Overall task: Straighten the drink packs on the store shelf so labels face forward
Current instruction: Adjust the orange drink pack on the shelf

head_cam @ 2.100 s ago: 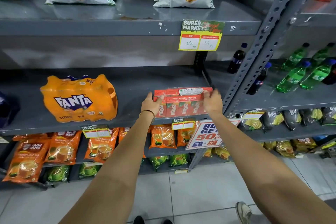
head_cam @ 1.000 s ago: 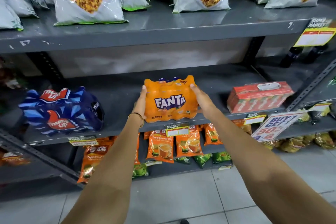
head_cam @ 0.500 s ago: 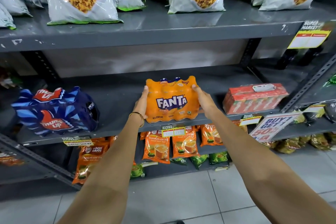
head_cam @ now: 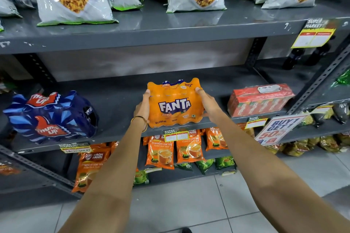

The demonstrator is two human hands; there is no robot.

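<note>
Middle shelf [head_cam: 121, 100], far left: blue Thums Up pack [head_cam: 51, 117], turned at an angle, logo towards the front-left, well apart from the rest. Centre, at the front edge of the shelf: orange Fanta pack [head_cam: 175, 103], label square to the camera, "8 x 250 ml" legible at lower left. Left hand [head_cam: 143, 107] flat against the pack's left side, fingers up, thin bangle [head_cam: 140, 122] at the wrist. Right hand [head_cam: 207, 103] pressed on the pack's right side, fingertips at the upper corner. Both hands hold the Fanta pack between them; whether its base rests on the shelf or is lifted, cannot tell. Right of it, near but apart: red Maaza carton pack [head_cam: 260, 100], front face angled slightly leftwards. Price tag [head_cam: 176, 135] clipped to the shelf edge directly below the Fanta pack.
</note>
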